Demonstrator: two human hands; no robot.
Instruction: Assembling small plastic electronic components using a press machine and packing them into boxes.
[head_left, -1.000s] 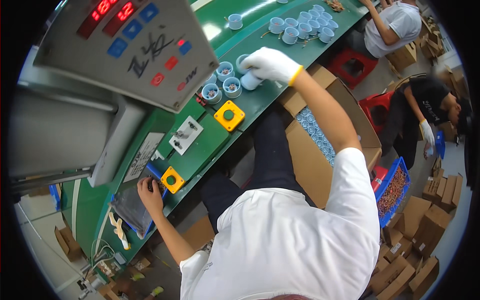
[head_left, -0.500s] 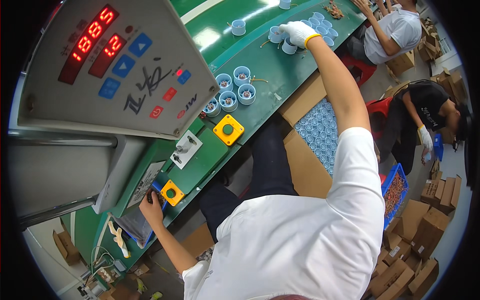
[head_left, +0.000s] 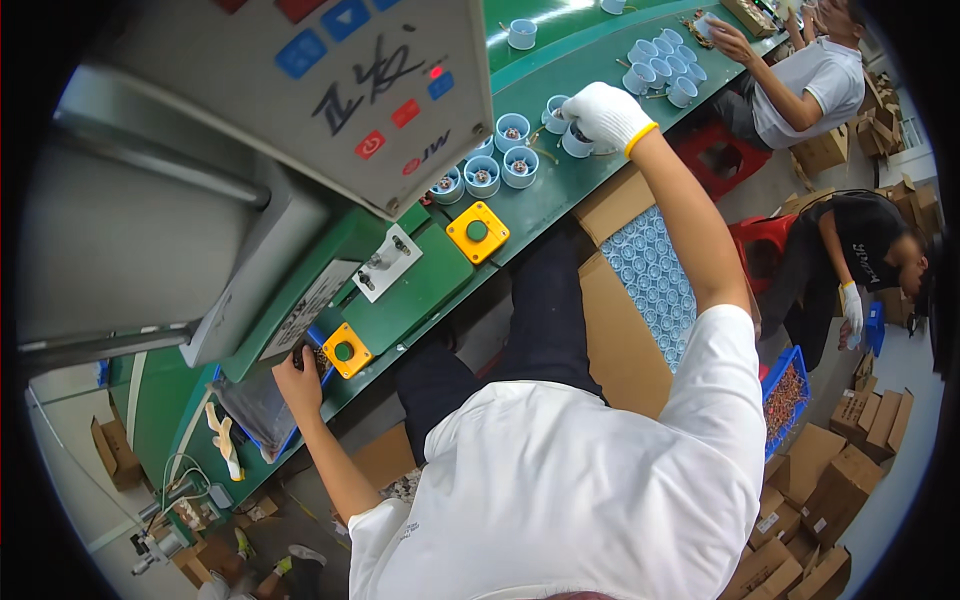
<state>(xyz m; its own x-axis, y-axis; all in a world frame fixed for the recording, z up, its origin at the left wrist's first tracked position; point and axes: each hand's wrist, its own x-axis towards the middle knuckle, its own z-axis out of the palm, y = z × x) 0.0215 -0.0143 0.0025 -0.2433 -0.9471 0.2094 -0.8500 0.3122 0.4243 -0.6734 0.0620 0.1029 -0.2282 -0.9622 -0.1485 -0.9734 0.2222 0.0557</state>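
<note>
My right hand (head_left: 606, 116), in a white glove with a yellow cuff, is closed around light-blue round plastic housings on the green bench. One housing (head_left: 578, 141) is under its fingers, and another housing (head_left: 555, 114) sits against the fingertips. Left of them several similar housings (head_left: 519, 167) stand grouped, with small metal-and-wire cores inside. My bare left hand (head_left: 298, 385) is at a blue bin (head_left: 322, 362) of small parts beside the green press machine (head_left: 300, 300). Its fingertips are partly hidden there; whether they hold anything cannot be made out.
Two yellow boxes with green push buttons, one near (head_left: 345, 352) and one farther (head_left: 477, 231), flank a metal fixture (head_left: 388, 262). A control panel (head_left: 400, 90) overhangs the bench. An open carton (head_left: 630, 330) of housings stands at my right. Co-workers sit beyond, one of them holding a housing (head_left: 706, 25).
My right hand has drawn two housings along the bench toward the grouped ones, away from the far cluster. My left hand stays by the bin. The whole view has shifted.
</note>
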